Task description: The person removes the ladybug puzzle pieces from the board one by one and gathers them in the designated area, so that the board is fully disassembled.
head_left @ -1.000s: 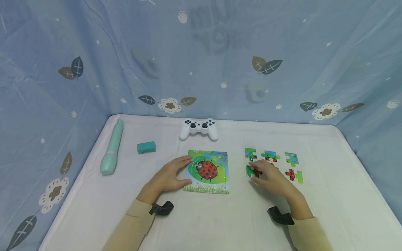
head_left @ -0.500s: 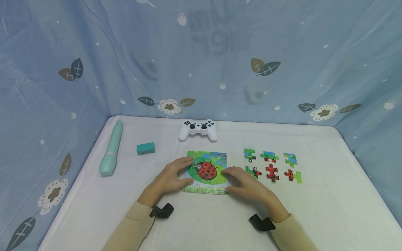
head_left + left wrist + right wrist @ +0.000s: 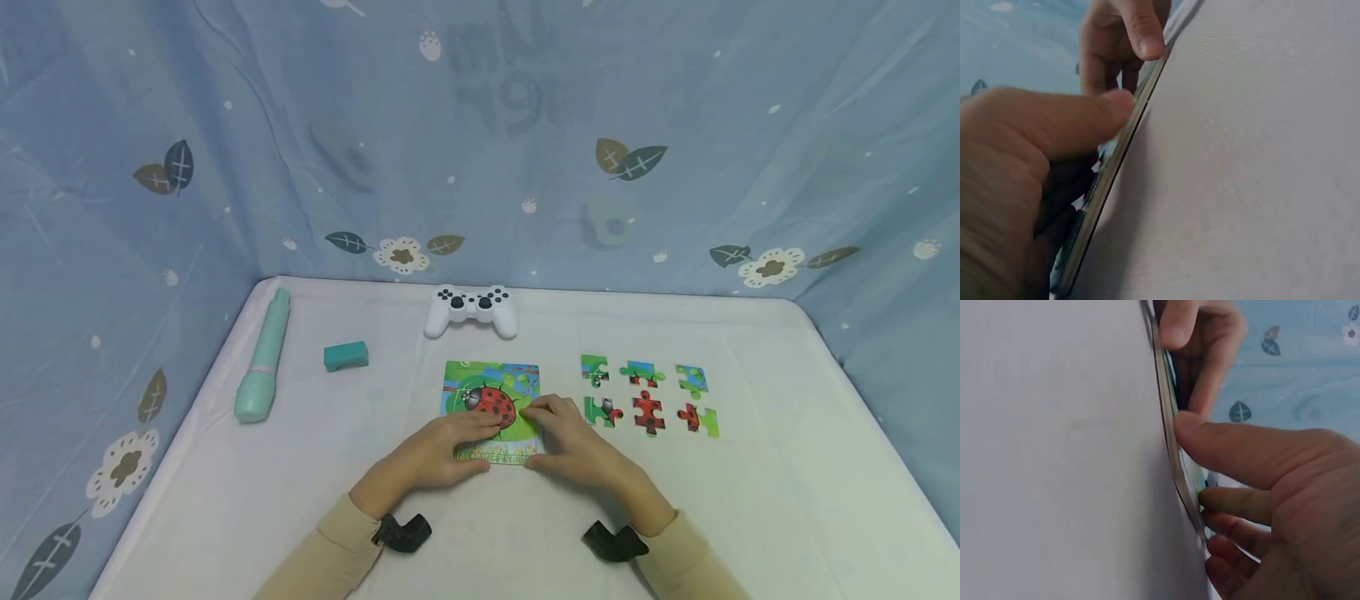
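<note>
Head view showed the ladybug puzzle (image 3: 495, 398) lying on the table (image 3: 757, 475) in front of you, between your two hands. Your left hand (image 3: 435, 454) was spread fairly wide, its fingers stretched over the lower left of the puzzle and reaching the ladybug, its thumb at the near edge. Your right hand (image 3: 577, 442) was also parted, fingers on the puzzle's right side and thumb by its near right corner; neither hand was wrapped round anything. In both wrist views your thumbs met the puzzle's rim, just beside each other.

Six loose pieces (image 3: 648, 412) lay to the right of the puzzle in two rows of three, apart from one another, the nearest just beyond your right hand. A white controller (image 3: 471, 310) sat behind the puzzle, near the far edge of the table. To its left you had a teal block (image 3: 346, 356), and farther left a mint wand (image 3: 264, 358). A blue curtain (image 3: 480, 125) with leaves and flowers hung behind.
</note>
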Demonstrator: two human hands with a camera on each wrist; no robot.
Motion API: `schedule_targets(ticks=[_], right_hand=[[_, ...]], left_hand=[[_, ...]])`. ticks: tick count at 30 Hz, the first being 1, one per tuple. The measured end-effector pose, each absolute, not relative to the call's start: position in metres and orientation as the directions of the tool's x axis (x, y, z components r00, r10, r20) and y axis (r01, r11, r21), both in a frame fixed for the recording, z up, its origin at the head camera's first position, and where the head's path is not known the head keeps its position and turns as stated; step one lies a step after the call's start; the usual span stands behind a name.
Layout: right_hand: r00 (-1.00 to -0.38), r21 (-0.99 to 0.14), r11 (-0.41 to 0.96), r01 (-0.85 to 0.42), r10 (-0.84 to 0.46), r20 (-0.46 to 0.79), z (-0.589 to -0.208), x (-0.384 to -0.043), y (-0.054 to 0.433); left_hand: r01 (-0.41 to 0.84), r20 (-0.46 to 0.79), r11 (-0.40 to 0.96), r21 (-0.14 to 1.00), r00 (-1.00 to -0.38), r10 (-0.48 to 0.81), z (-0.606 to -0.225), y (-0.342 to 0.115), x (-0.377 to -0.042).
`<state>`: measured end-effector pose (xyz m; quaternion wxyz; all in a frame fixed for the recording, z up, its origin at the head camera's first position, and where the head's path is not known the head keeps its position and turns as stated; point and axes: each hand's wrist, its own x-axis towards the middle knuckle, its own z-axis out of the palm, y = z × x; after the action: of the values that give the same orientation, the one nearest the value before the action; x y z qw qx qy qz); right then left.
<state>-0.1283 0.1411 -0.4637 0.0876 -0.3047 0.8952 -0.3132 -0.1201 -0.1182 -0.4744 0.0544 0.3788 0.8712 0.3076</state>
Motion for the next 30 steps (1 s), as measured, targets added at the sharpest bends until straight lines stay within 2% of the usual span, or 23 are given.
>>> schedule_targets(ticks=[7, 15, 30], right_hand=[[-0.809, -0.616, 0.608, -0.501, -0.582, 0.082, -0.4645, -0.1252, 0.1366], [-0.831, -0.657, 0.606, -0.448, -0.554, 0.056, -0.467, -0.1245, 0.1346], [-0.812, -0.64, 0.604, -0.475, -0.58, 0.056, -0.4649, -0.1239, 0.1384]], left_hand=[[0.664, 0.148, 0.531, 0.526, -0.687, 0.712, -0.4771, -0.1191, -0.1239], [0.663, 0.124, 0.534, 0.524, -0.68, 0.723, -0.4766, -0.119, -0.1241], [0.669, 0.132, 0.531, 0.519, -0.677, 0.724, -0.4761, -0.1194, -0.1239]])
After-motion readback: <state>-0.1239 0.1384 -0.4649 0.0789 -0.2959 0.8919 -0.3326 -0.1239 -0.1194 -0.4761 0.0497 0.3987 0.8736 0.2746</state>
